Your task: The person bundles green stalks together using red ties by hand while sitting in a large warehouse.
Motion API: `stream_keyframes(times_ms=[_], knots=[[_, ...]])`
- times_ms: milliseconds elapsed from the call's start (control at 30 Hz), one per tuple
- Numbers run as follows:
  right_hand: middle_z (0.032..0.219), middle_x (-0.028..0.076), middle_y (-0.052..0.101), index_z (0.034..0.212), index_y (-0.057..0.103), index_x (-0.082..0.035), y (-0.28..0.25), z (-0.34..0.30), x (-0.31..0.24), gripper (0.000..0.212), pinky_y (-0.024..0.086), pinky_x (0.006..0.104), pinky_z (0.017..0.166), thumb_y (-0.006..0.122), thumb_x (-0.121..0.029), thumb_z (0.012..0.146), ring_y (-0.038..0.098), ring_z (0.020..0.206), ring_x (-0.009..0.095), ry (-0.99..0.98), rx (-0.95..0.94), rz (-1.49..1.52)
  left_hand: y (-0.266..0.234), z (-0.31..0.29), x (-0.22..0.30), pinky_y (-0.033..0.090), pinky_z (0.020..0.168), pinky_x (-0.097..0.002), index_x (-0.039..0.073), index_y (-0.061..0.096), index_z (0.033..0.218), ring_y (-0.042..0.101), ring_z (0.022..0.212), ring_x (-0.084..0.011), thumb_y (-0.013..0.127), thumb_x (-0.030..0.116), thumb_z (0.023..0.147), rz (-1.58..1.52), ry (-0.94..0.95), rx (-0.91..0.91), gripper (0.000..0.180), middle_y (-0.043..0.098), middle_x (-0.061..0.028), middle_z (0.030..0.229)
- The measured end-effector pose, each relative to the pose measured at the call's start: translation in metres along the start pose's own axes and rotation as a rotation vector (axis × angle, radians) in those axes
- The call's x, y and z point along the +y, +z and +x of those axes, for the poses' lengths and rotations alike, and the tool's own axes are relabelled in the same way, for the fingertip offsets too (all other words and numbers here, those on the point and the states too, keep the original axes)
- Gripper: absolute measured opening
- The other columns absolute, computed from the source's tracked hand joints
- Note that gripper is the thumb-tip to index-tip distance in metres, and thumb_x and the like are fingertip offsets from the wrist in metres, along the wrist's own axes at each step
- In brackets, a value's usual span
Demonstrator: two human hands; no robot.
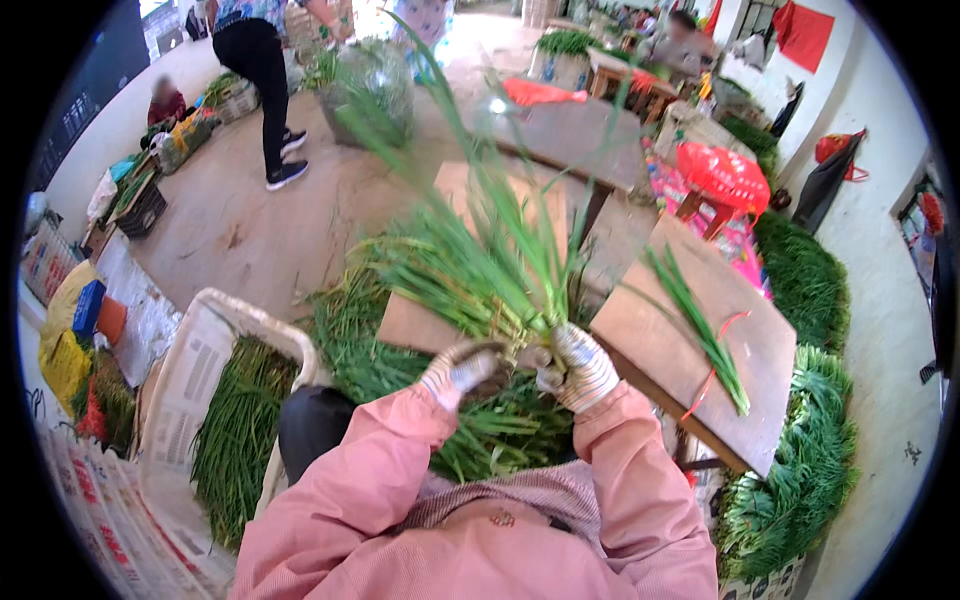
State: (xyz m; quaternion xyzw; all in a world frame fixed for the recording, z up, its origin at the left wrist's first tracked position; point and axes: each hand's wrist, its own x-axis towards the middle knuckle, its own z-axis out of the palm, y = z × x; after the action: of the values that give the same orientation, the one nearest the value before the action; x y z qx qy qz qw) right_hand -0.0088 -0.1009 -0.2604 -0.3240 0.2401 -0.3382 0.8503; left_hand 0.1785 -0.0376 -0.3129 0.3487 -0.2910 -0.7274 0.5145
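Note:
My right hand [583, 367], in a striped work glove, is wrapped round the pale lower ends of a bunch of garlic chives [520, 250]. Its long green leaves fan upward and away, partly blurred. Close beside it, my gloved left hand [466, 369] is curled at the root ends; what its fingers pinch is hidden. Behind the bunch, more cut chives [430, 280] lie on a brown board [410, 325]. Loose green leaves [500, 435] are heaped beneath my hands.
At my right, a small wooden table [640, 320] bears a few chives [700, 325] and a red tie [712, 375]. Bundled chives [790, 450] are stacked beyond it. A white plastic crate [310, 350] of greens stands left. Ahead, a person [262, 80] bends near a filled clear bag [375, 105].

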Motion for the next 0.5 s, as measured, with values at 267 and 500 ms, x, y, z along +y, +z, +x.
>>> stream_keyframes(times_ms=[267, 500], knots=[[0.065, -0.002, 0.053, 0.099, 0.055, -0.011, -0.036, -0.034, 0.09, 0.026, 0.03, 0.0173, 0.04, 0.06, -0.031, 0.083, 0.039, 0.045, 0.004, 0.351, -0.013, -0.119, -0.095, -0.046, -0.047, 0.039, 0.089, -0.0325, 0.004, 0.046, 0.118, 0.048, 0.109, -0.0217, 0.061, 0.055, 0.073, 0.412, 0.091, -0.008, 0.07, 0.049, -0.0093, 0.117], [0.067, -0.004, 0.053, 0.1, 0.056, -0.011, -0.001, -0.026, 0.067, 0.029, 0.03, 0.016, 0.042, 0.057, -0.034, 0.083, 0.042, 0.048, 0.003, 0.436, -0.15, -0.381, -0.035, -0.026, 0.005, 0.047, 0.083, -0.0441, 0.008, 0.041, 0.122, 0.054, 0.097, -0.0273, 0.072, 0.032, 0.07, -0.332, 0.219, 0.009, 0.065, 0.053, -0.0131, 0.111]])
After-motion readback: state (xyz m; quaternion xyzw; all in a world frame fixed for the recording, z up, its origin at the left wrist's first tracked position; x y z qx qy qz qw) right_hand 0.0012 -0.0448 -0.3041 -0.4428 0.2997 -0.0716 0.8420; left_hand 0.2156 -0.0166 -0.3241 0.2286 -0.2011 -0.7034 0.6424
